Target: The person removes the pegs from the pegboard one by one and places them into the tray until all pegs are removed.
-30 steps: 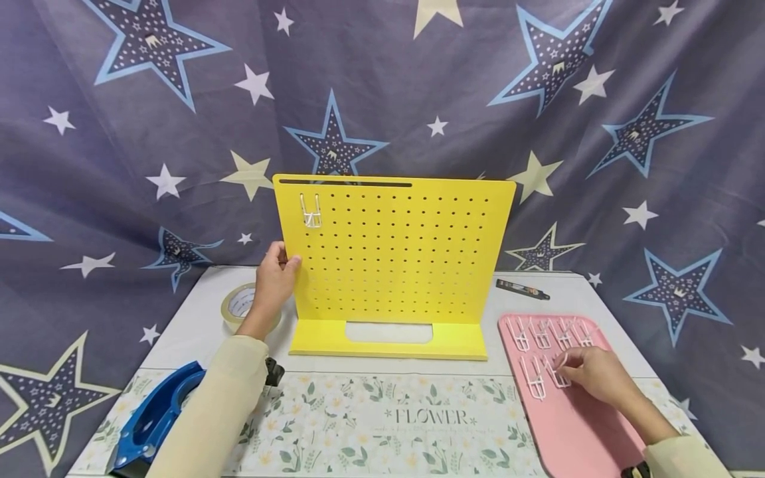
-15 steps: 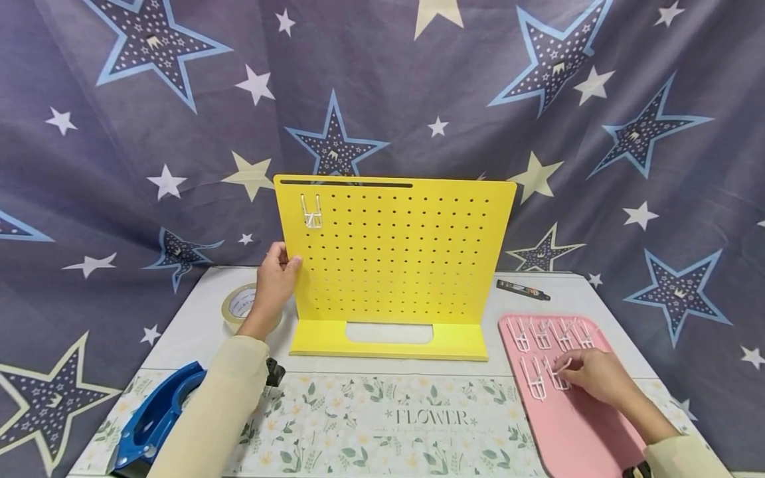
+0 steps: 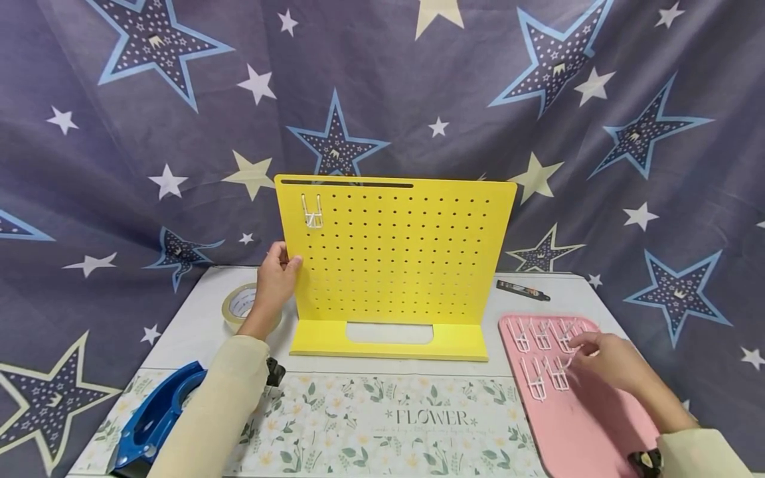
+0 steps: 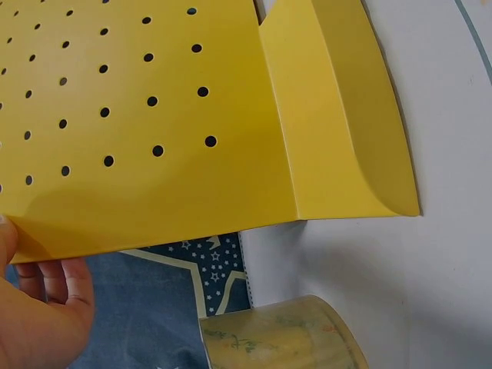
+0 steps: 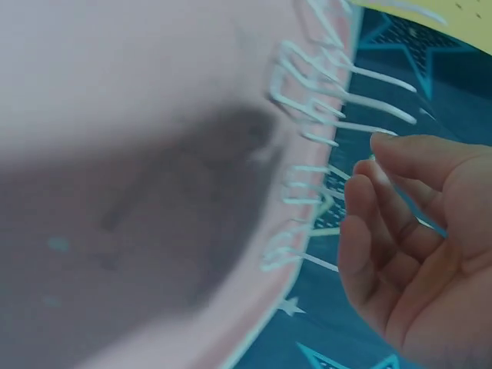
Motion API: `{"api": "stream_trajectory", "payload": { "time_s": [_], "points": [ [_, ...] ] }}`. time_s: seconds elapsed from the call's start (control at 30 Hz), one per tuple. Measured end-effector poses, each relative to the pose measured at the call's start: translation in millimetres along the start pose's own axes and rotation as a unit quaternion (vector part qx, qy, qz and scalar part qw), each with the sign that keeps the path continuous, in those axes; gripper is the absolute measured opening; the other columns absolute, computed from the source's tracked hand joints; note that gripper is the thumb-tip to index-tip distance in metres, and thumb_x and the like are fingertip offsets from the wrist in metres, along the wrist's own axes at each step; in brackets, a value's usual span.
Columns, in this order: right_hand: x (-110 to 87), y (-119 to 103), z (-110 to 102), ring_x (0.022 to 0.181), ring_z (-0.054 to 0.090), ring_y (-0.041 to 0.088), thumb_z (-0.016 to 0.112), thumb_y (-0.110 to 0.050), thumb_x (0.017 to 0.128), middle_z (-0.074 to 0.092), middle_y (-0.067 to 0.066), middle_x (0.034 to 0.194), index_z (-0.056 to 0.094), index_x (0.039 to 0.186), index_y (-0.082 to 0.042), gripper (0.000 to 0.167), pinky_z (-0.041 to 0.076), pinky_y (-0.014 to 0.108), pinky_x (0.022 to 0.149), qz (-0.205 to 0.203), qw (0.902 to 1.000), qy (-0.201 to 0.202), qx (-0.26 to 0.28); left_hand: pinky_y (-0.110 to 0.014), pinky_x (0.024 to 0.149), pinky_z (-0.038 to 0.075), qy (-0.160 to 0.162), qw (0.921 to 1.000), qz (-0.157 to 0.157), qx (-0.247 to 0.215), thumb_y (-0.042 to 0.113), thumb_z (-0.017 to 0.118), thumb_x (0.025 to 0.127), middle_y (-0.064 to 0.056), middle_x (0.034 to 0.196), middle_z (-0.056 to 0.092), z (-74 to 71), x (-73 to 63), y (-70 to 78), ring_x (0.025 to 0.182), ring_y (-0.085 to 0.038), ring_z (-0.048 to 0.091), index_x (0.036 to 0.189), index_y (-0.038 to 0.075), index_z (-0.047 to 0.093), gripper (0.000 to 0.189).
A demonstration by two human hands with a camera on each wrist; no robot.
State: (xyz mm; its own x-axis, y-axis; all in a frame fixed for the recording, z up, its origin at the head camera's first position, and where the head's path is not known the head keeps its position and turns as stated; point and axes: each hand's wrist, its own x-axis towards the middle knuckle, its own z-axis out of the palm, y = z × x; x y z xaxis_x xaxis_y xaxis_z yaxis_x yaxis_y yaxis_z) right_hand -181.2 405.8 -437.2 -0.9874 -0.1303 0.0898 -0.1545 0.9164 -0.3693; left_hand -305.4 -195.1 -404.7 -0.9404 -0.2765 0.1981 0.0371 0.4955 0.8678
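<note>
A yellow pegboard [image 3: 394,252] stands upright on its base, with one white wire hook [image 3: 313,212] hung at its upper left. My left hand [image 3: 276,282] grips the board's left edge; in the left wrist view the thumb lies in front and fingers [image 4: 58,280] show behind. On a pink tray [image 3: 597,425] at the right lie several white wire hooks [image 3: 536,382] in two rows. My right hand [image 3: 612,362] hovers over the tray, fingers loosely bent, beside the nearer row's right hook [image 3: 558,377]. In the right wrist view its thumb tip is close to the prongs [image 5: 377,127]; nothing visible is held.
A roll of tape [image 3: 239,305] lies left of the board, behind the left forearm. A blue tape dispenser [image 3: 158,411] stands at the front left. A black pen-like item [image 3: 522,290] lies behind the tray. A starry curtain [image 3: 382,86] hangs at the back.
My right hand has moved slightly right and up, off the nearer row's right hook, which stays on the tray. The left hand and pegboard have not moved.
</note>
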Motion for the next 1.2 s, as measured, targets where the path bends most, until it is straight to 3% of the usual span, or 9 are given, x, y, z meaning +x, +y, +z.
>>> {"api": "stream_trajectory", "payload": {
  "time_s": [0.3, 0.57, 0.93, 1.07, 1.2],
  "points": [
    [18.1, -19, -32, 0.076, 0.073, 0.018, 0.072, -0.016, 0.091, 0.078, 0.006, 0.091, 0.075, 0.109, -0.01, 0.02, 0.05, 0.034, 0.065, 0.008, 0.9998, 0.016, 0.007, -0.035, 0.087, 0.048, -0.008, 0.9998, -0.009, -0.015, 0.023, 0.055, 0.106, -0.011, 0.119, 0.061, -0.5, 1.0, 0.1, 0.104, -0.026, 0.059, 0.13, 0.015, 0.05, 0.026],
    [39.0, -50, -37, 0.08, 0.072, 0.02, 0.068, -0.02, 0.095, 0.077, 0.012, 0.1, 0.073, 0.114, -0.01, 0.022, 0.05, 0.032, 0.061, -0.007, 0.9992, 0.027, 0.027, -0.036, 0.086, 0.048, -0.004, 0.9999, 0.002, -0.012, 0.023, 0.056, 0.106, -0.012, 0.116, 0.061, -2.0, 2.7, -2.1, 0.102, -0.027, 0.059, 0.129, 0.014, 0.05, 0.025],
    [72.3, -110, -42, 0.088, 0.069, 0.026, 0.067, -0.021, 0.097, 0.074, 0.016, 0.109, 0.072, 0.118, -0.01, 0.024, 0.053, 0.031, 0.066, -0.017, 0.9963, 0.054, 0.064, -0.035, 0.083, 0.048, 0.001, 0.9999, 0.012, -0.005, 0.021, 0.056, 0.105, -0.012, 0.11, 0.062, 0.1, 1.2, -3.6, 0.098, -0.026, 0.058, 0.127, 0.013, 0.052, 0.024],
    [84.5, -139, -43, 0.093, 0.069, 0.028, 0.067, -0.021, 0.098, 0.074, 0.016, 0.114, 0.072, 0.119, -0.009, 0.025, 0.055, 0.034, 0.071, -0.017, 0.9943, 0.068, 0.08, -0.036, 0.084, 0.048, 0.002, 0.9999, 0.007, -0.009, 0.022, 0.056, 0.105, -0.011, 0.109, 0.061, -0.1, 0.9, -1.6, 0.099, -0.027, 0.058, 0.126, 0.013, 0.052, 0.024],
    [97.3, -172, -40, 0.093, 0.07, 0.029, 0.068, -0.019, 0.097, 0.075, 0.015, 0.111, 0.073, 0.118, -0.008, 0.024, 0.056, 0.037, 0.073, -0.042, 0.9905, 0.091, 0.093, -0.035, 0.083, 0.048, 0.001, 0.9999, 0.003, -0.012, 0.023, 0.056, 0.105, -0.011, 0.109, 0.061, -1.6, 0.5, -1.6, 0.099, -0.026, 0.058, 0.127, 0.013, 0.052, 0.024]
  ]
}}
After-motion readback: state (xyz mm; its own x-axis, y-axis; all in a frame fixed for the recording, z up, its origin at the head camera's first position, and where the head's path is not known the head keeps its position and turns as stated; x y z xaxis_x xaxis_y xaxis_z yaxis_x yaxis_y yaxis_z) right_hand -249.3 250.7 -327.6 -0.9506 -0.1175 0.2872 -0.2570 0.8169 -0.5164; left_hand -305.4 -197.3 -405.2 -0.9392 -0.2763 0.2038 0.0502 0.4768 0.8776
